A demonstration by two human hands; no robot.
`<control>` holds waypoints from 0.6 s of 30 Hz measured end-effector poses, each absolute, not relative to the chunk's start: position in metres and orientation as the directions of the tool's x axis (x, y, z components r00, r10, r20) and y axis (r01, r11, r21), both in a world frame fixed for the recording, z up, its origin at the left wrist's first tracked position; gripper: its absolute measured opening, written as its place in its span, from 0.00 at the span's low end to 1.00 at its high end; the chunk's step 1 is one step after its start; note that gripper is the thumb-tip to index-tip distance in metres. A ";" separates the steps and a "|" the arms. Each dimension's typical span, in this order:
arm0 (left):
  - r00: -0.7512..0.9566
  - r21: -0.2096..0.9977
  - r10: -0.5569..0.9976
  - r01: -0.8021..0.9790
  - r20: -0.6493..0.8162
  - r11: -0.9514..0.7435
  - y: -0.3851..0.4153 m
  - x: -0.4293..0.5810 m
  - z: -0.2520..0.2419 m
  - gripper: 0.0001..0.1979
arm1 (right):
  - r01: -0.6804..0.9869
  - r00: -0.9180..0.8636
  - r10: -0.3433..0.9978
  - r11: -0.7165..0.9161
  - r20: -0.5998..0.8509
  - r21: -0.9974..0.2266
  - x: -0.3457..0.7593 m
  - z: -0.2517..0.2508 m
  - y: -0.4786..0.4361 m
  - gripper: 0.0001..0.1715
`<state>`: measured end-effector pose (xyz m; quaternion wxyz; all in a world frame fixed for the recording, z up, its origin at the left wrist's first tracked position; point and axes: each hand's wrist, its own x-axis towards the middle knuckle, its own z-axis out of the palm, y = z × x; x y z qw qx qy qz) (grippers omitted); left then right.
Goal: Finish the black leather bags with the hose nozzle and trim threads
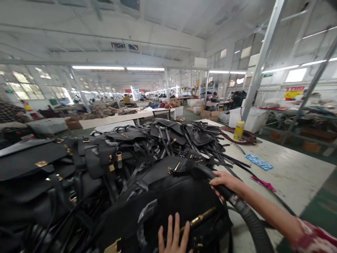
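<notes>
Bag (192, 191) fronting the pile (92, 161) looks soft and lightish to me, so I'd grab its side edge, left hand (174, 239) just spread flat on it, holding nothing, right hand (226, 181) wrapped round the hose nozzle (226, 193).

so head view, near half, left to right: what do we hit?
Black bag flap with gold clasp → left-hand fingers, spread → right-hand fingers, gripping → blue sheet → red-and-white sleeve.
</notes>
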<state>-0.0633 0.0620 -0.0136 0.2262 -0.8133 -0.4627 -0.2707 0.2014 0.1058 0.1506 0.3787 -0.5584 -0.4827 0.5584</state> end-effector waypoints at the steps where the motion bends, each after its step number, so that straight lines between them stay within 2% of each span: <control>1: 0.442 -0.109 0.650 0.867 0.618 -0.487 0.056 -0.064 -0.009 0.28 | 0.132 -0.065 0.969 -0.229 -0.239 -0.964 0.197 0.148 0.109 0.09; 4: 0.480 -0.094 0.686 0.849 0.547 -0.520 0.038 -0.066 0.004 0.32 | 0.168 0.039 0.989 -0.148 -0.144 -0.975 0.184 0.151 0.110 0.09; 7: 0.456 -0.058 0.699 0.856 0.551 -0.513 0.024 -0.066 0.008 0.33 | 0.177 0.091 0.993 -0.087 -0.072 -0.980 0.179 0.162 0.087 0.12; 11: 0.402 0.022 0.714 0.864 0.572 -0.504 0.017 -0.068 0.004 0.31 | 0.178 0.106 0.992 -0.088 -0.070 -0.980 0.183 0.170 0.048 0.22; 13: 0.397 0.034 0.714 0.862 0.577 -0.506 0.017 -0.072 0.002 0.29 | 0.168 0.135 0.988 -0.093 -0.070 -0.981 0.190 0.171 0.036 0.23; 18: 0.413 -0.029 0.715 0.875 0.564 -0.483 0.020 -0.076 0.000 0.29 | 0.129 0.118 0.989 -0.099 -0.084 -0.987 0.204 0.165 0.027 0.23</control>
